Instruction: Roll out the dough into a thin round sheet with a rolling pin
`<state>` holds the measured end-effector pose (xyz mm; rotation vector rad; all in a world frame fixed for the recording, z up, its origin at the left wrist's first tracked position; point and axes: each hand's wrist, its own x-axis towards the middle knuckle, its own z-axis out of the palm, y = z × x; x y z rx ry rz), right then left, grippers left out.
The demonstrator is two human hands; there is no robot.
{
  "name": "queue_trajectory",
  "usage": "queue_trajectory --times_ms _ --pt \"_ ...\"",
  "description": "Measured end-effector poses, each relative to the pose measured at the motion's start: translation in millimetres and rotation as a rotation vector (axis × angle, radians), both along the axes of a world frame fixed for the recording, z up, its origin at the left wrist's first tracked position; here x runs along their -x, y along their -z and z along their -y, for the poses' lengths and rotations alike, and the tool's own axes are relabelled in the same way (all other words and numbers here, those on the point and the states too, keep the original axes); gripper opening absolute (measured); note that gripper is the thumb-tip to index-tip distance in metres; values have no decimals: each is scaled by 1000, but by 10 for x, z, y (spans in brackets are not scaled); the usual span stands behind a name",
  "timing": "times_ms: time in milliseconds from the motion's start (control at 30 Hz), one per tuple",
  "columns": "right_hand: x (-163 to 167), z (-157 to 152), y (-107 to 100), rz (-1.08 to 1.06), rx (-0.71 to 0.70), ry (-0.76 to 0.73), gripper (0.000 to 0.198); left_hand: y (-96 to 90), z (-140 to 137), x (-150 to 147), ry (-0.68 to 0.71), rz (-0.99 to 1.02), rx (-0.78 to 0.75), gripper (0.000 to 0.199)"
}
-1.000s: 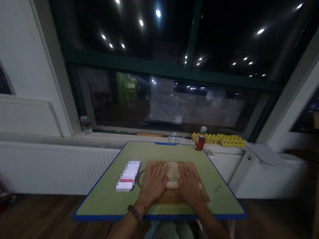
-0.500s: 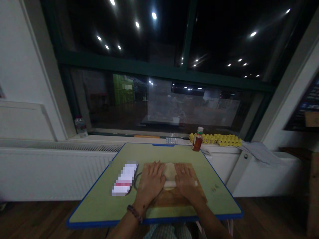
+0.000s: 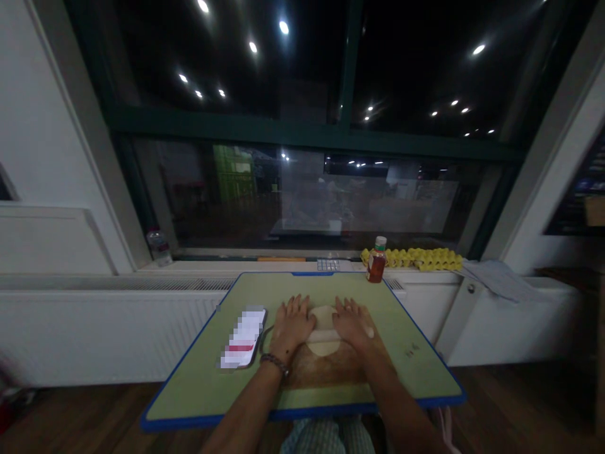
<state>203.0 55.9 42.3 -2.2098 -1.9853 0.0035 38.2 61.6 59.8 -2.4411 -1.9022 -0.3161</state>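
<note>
A pale rolling pin (image 3: 323, 336) lies across a flat round of dough (image 3: 324, 347) on a wooden board (image 3: 326, 373). My left hand (image 3: 293, 325) presses its palm on the pin's left end, fingers stretched forward and spread. On the right end rests my right hand (image 3: 350, 323), palm down, with its fingers also straight and apart. Dough shows both beyond the pin and on the near side of it. The pin's ends are mostly covered by my palms.
A lit phone (image 3: 243, 338) lies left of the board on the green, blue-edged table (image 3: 189, 394). At the table's far right stands a bottle of reddish liquid (image 3: 376, 261). Yellow egg trays (image 3: 425, 258) and a clear bottle (image 3: 159, 247) are on the windowsill. A white radiator (image 3: 94, 334) stands behind.
Both hands and the rolling pin have moved forward, away from me, over the dough. More of the dough shows on the near side of the pin. The view has shifted slightly.
</note>
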Motion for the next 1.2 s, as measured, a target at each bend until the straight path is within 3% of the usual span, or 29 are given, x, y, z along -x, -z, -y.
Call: queue_trajectory --times_ms 133,333,433,533,767,867,1100,1200 --pt "0 0 46 22 -56 -20 55 4 66 -2 -27 30 -13 58" --pt "-71 366 228 54 -216 -162 52 108 501 60 140 31 -276 49" --pt "-92 527 261 77 -286 -180 51 131 592 77 177 43 -300 47" --pt "-88 526 220 87 -261 -170 49 126 525 61 172 47 -255 48" --pt "-14 74 23 38 -53 -67 50 -20 162 -32 35 55 -49 54" --pt "14 5 10 19 -51 -38 50 -61 145 -44 -10 60 -47 56" --pt "-51 495 304 84 -270 -161 47 171 570 32 158 54 -296 45" --pt "-69 646 354 92 -334 -192 48 265 667 30 156 86 -328 47"
